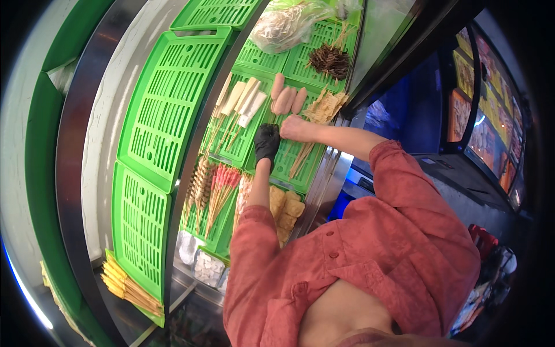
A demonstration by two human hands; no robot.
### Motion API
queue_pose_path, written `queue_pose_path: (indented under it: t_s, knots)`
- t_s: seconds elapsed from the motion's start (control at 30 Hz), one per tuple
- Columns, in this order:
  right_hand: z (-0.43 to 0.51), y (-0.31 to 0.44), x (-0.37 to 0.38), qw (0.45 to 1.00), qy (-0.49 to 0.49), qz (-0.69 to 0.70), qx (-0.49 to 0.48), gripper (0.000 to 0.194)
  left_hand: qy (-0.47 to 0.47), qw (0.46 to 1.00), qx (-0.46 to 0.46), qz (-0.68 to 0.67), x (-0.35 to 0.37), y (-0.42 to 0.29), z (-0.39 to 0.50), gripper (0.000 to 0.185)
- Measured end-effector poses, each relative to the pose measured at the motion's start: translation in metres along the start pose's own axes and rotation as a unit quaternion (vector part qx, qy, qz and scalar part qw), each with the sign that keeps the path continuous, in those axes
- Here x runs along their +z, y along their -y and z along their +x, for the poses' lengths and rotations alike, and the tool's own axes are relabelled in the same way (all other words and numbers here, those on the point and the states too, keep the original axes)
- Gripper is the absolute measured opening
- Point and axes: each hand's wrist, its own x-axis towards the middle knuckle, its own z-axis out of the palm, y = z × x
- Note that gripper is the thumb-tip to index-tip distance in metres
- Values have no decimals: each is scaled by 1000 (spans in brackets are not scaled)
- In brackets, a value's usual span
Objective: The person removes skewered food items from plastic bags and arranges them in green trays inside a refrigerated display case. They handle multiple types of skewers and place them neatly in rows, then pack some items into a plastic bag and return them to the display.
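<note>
My left hand (266, 142), in a black glove, is curled around the thin sticks below several pale pink sausages (285, 97) on skewers. Right beside it, almost touching, is my bare right hand (297, 129) with its fingers folded in; whether it holds anything is hidden. The sausages lie in a green slotted tray (248, 157). Skewers of folded tofu skin (326, 106) lie just beyond my right hand, their sticks running beneath my wrist. To the left of my gloved hand are white and cream flat pieces on skewers (245, 102).
Dark skewers (329, 63) and a clear plastic bag (286, 28) lie farther back. Pink-tipped skewers (224, 178) and fried tofu pieces (286, 212) are nearer me. Slotted green trays (173, 93) stand on a raised shelf at left, with yellow skewers (125, 282). A dark frame post (403, 47) rises at right.
</note>
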Motion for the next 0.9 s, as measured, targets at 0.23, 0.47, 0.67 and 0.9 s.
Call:
queue_pose_path:
  t_s: [0.23,0.47,0.67,0.9]
  knots:
    - [1,-1,5,999,-14,31,6,6,12,997,57,58,-15,-18,0,16]
    - [-2,-5,6,997,9,-59,43,8,-37,994,89,57,-25,-40,1,11]
    - [-8,-5,10,998,-55,-19,40,6,-52,998,28,16,-27,-60,-17,15]
    - [-8,0,19,989,-62,-129,47,9,18,989,-142,-46,-22,-52,-16,18]
